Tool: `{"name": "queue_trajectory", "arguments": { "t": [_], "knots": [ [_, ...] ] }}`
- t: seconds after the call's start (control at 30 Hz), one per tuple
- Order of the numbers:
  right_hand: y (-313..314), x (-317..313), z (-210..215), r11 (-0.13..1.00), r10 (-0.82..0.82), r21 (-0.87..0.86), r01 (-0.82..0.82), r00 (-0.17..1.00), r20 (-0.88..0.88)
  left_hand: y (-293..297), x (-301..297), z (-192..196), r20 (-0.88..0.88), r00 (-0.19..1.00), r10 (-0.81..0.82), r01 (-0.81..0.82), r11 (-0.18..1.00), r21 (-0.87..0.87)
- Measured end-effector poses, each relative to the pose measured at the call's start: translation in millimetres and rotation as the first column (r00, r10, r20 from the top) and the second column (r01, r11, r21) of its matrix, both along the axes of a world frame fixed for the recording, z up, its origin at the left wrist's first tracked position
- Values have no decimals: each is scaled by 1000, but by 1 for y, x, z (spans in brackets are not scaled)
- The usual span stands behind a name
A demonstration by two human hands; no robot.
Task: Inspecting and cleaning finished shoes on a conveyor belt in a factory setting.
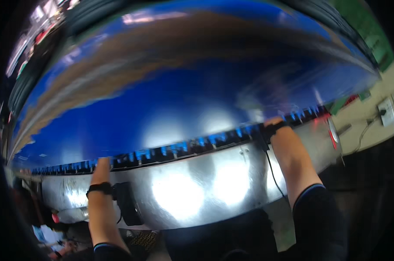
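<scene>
A broad, glossy blue sheet [179,100] fills the upper view, its surface streaked with brown reflections. Along its near edge runs a dark slotted strip [190,147] showing rows of blue between the slots. My left hand [102,166] reaches to this strip at the left, its fingers small and blurred. Farther right, my right hand [273,122] is at the same edge, partly behind its black wrist strap. Whether either hand grips the sheet or only touches it is not visible. A black box-shaped device [128,203] sits beside my left wrist strap.
A shiny metal ledge [197,185] lies between me and the strip. At lower left are a clear bottle [73,215] with a red cap and another person's hand [65,249]. A red-edged tool [332,134] and a wall socket [386,112] with a cord are at right.
</scene>
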State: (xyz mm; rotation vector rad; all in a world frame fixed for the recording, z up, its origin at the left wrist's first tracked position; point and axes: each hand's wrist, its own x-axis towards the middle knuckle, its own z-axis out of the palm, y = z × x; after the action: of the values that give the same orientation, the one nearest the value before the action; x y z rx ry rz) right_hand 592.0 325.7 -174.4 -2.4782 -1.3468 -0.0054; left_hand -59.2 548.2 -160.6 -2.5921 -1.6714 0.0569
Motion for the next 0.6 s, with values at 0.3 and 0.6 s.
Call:
{"name": "queue_trajectory", "arguments": {
  "t": [0.3, 0.6],
  "knots": [
    [-215, -75, 100, 920, 255, 357, 160, 445, -858, -257, 94, 243, 451, 639, -623, 608, 769, 200],
    [-429, -243, 78, 900, 153, 426, -91, 982, -113, -237, 123, 452, 254, 851, -460, 237, 767, 596]
  ]
}}
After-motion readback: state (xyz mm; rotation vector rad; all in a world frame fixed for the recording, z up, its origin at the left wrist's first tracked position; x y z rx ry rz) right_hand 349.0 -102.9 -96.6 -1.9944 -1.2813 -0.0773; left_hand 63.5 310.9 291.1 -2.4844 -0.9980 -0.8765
